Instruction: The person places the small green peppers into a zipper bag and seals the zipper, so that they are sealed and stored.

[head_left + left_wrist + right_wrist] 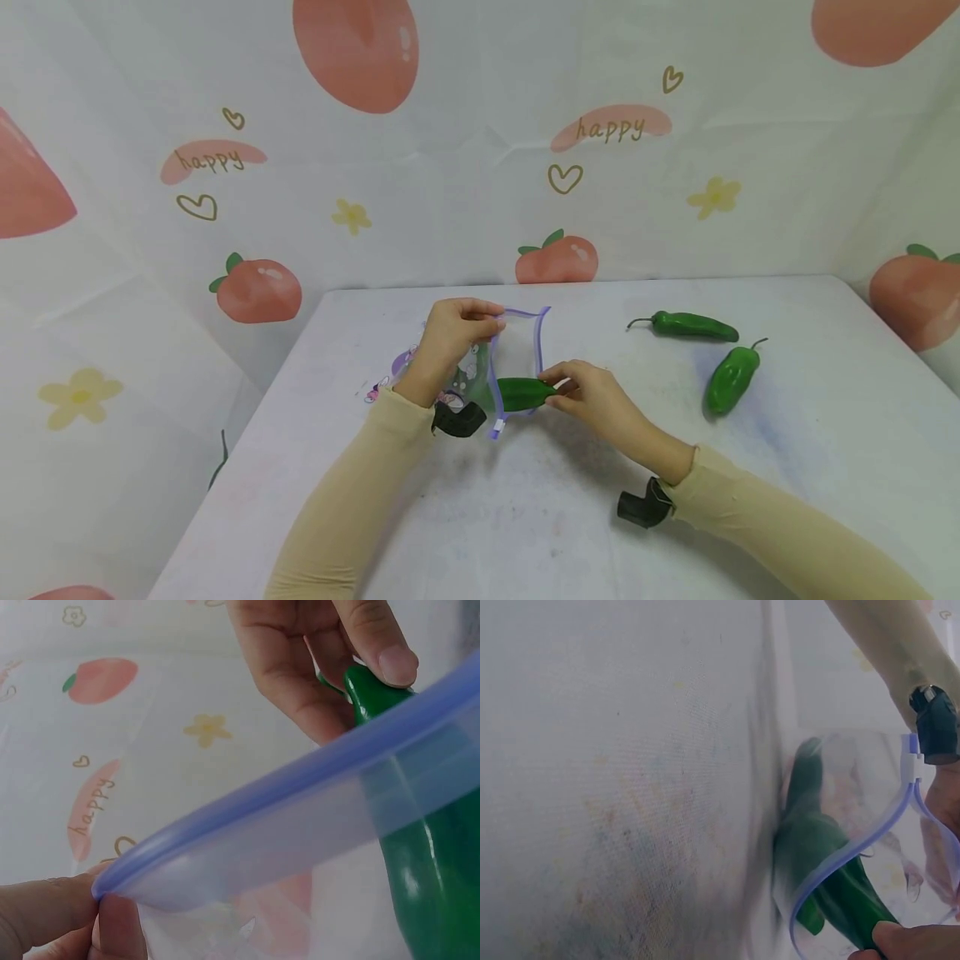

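A clear zip bag point(494, 375) with a purple zip edge and cartoon prints stands with its mouth spread toward the right. At the mouth's upper corner, my left hand point(450, 337) pinches the zip edge between thumb and fingers. My right hand point(600, 408) grips the stem end of a green pepper point(523, 393), whose other end is inside the bag. In the right wrist view, more green shapes point(806, 776) show through the plastic behind this pepper point(851, 900); whether they are separate peppers is unclear. The white zip slider point(912, 769) sits at one corner of the mouth.
Two more green peppers lie on the white table point(555, 508) to the right: a long one point(693, 326) farther back and a plumper one point(731, 382) nearer. A printed cloth point(465, 183) hangs behind the table. Dark camera mounts are on both wrists.
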`<state>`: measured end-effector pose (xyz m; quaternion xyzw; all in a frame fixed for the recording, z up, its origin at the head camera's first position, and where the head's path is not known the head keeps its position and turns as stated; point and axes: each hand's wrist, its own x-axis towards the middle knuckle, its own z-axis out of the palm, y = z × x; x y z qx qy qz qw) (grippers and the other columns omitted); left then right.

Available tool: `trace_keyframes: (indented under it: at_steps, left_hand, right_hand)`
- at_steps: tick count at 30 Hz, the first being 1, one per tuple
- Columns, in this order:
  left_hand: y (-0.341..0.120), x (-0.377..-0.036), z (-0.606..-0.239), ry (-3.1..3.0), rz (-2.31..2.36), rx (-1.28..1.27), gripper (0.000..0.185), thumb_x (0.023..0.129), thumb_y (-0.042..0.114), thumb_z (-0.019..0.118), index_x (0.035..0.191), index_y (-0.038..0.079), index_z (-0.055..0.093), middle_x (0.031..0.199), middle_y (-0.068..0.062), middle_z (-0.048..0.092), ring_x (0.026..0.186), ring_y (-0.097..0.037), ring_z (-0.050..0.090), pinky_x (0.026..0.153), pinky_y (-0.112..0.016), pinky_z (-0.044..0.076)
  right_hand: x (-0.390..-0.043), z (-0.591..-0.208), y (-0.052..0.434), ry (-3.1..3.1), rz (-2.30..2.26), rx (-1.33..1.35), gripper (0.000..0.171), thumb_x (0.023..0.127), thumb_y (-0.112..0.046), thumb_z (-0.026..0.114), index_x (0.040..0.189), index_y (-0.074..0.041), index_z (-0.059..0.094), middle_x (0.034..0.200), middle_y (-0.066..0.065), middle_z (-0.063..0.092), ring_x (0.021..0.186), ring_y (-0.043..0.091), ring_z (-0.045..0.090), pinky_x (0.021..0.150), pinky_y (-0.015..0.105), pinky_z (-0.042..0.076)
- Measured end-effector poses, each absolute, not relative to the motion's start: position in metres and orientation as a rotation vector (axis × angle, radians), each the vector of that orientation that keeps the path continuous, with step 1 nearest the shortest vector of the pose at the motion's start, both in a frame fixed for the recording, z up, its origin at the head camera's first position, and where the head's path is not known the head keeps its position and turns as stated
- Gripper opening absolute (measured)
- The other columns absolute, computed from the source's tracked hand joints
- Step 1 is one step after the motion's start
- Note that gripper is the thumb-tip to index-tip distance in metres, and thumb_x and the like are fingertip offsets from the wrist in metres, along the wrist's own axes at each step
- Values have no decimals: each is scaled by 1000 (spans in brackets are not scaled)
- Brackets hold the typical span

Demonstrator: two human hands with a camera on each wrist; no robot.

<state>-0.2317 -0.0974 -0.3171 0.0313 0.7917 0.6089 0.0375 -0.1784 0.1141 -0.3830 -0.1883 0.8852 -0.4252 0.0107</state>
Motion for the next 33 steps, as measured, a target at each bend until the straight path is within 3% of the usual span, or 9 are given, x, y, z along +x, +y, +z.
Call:
trace_keyframes:
  at_steps: [33]
  left_hand:
    - [-96, -232, -318, 2427, 1870, 123, 25, 85, 5, 72, 108, -5, 70, 90, -10, 69, 75, -13, 63, 78, -28, 57]
  right_hand:
    - [-190, -392, 107, 2734, -1317, -656, 22, 84, 0, 71, 107, -1, 70, 101, 12, 67, 84, 20, 69, 73, 29, 57]
